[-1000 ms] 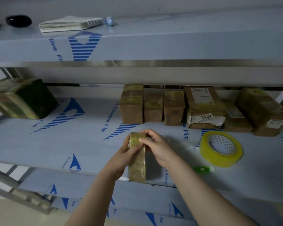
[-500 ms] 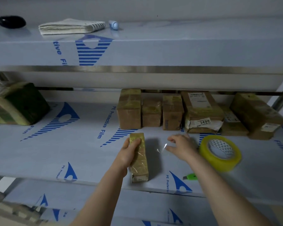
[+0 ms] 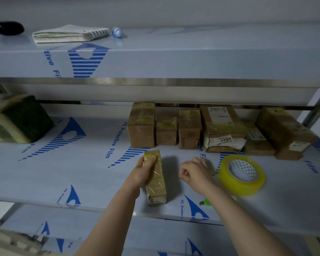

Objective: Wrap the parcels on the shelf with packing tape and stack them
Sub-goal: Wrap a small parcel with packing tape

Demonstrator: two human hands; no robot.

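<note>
Parcel (image 3: 156, 183), tape-wrapped, lies near the front edge of the shelf (image 3: 81, 172). My left hand (image 3: 143, 172) grips its far end. My right hand (image 3: 196, 174) is alongside, fingers curled, nothing seen held. Tape roll (image 3: 243, 188) just right. Boxes (image 3: 189, 130) lined up behind.

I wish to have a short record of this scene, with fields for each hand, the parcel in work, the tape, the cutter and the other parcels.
Left hand: holds the slim brown tape-wrapped parcel near its far end.
Parcel in work: lies on the film-covered middle shelf.
Right hand: fingers curled, nothing visibly held.
Yellow tape roll: lies flat, right of the right hand.
Green cutter: partly hidden by the right forearm.
Other brown parcels: in a row at the shelf's back.
</note>
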